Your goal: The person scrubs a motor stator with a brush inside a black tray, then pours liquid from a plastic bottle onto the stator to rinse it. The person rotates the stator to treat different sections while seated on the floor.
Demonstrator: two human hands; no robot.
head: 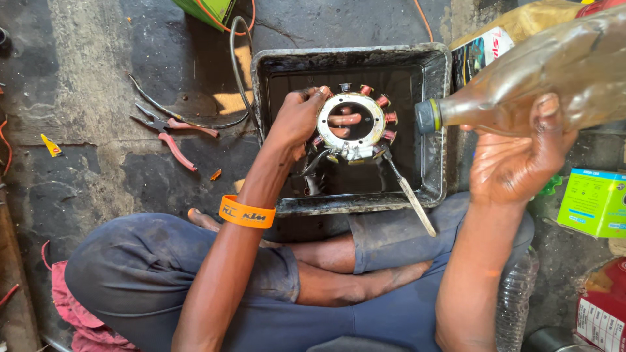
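Holding stator (353,125) clear of tray rim (435,55).

A stained, dark concrete floor (85,58) carries everything. A black metal tray (435,124) sits at upper centre. Red-handled pliers (171,133) lie left of it, a green box (595,202) at right, a clear bottle (515,296) lower right.

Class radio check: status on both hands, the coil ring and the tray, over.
Left hand grips coil ring over black tray. Right hand tilts capped bottle toward it. Brush leans on tray rim.
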